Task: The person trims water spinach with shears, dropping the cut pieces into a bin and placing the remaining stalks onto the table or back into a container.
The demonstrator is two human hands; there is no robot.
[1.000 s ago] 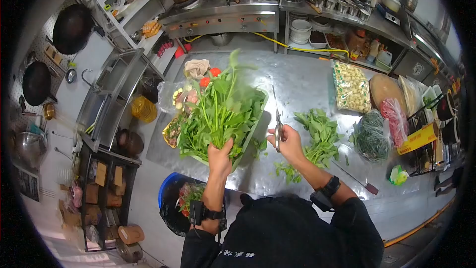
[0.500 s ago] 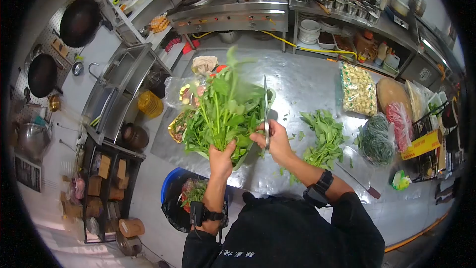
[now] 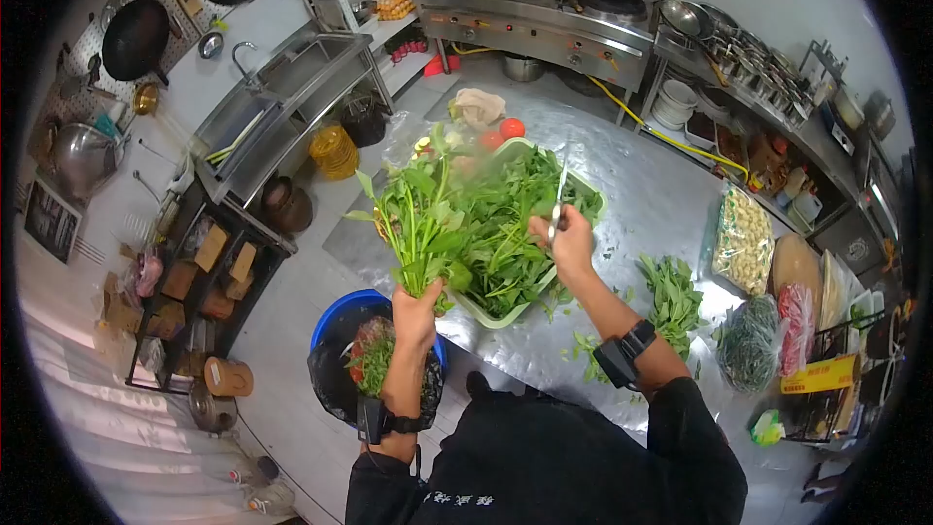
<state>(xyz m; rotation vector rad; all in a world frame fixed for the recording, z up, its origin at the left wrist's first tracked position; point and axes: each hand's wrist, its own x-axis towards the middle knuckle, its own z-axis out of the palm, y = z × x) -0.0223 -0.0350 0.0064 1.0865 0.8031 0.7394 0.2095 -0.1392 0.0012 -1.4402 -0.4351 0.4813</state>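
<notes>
My left hand (image 3: 416, 313) is closed around the lower end of a bunch of leafy green stems (image 3: 413, 224), held upright at the left side of a pale green plastic basin (image 3: 498, 319). Cut leafy greens (image 3: 510, 243) fill the basin. Above its right side, my right hand (image 3: 569, 241) grips a knife (image 3: 560, 187), seen nearly edge-on with the blade pointing away from me. More leafy greens (image 3: 673, 301) lie loose on the steel table to the right of my right arm.
Left of the table stands a blue bin (image 3: 330, 316) with a black bag and plant scraps inside. Tomatoes (image 3: 511, 127) and a cloth (image 3: 478, 107) lie behind the basin. At the right are a bag of pale pieces (image 3: 742, 238) and a bag of dark green strands (image 3: 748, 342).
My left hand has drawn the bunch left and tilted it away from the basin, uncovering the cut greens. The knife has stayed near the basin's right side. My view has turned left.
</notes>
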